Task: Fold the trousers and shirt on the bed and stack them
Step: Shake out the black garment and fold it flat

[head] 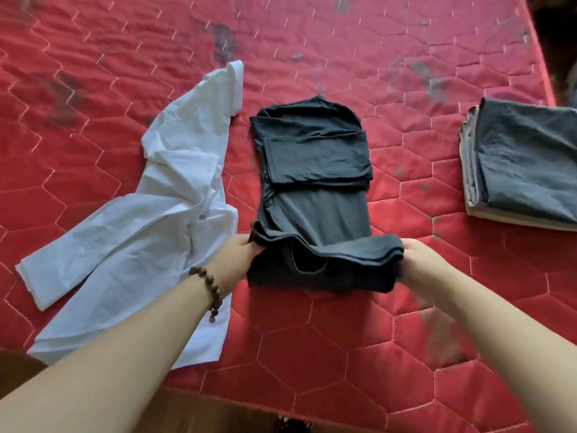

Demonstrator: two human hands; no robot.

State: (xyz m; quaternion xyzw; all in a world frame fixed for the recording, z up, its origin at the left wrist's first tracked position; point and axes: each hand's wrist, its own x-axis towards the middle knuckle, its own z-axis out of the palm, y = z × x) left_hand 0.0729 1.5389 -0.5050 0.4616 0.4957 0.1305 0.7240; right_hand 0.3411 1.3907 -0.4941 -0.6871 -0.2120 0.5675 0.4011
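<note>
Head view, read from the left: one white shirt [150,207] lies loose and creased on the red quilted bed [406,104], its sleeves thrown out and its near hem toward the bed's front edge. Nothing about it is folded; it looks parked to one side so the middle of the bed is free for the garment in hand.

Next comes the left hand [235,260], with one beaded bracelet [209,290] on the wrist, its forearm passing over the shirt's hem. Its fingers are pinched shut on the near left corner of the black shirt [315,189]. That garment, which reads as a T-shirt, lies in the centre of the bed as a narrow strip running away from the person, with a sleeve already turned across its upper part. The narrowing is probably why it sits lengthwise: the next fold can simply go end over end. The right hand [426,260] is closed on the near right corner, so the hem is lifted off the bed, evenly between both hands, likely to carry it up toward the collar.

At the far right, well apart, one folded dark grey pair of trousers [524,164] rests flat on something pale, partly cut off by the frame; it seems the base for the stack.

Count: two shirts, one pair of trousers, two hands.
</note>
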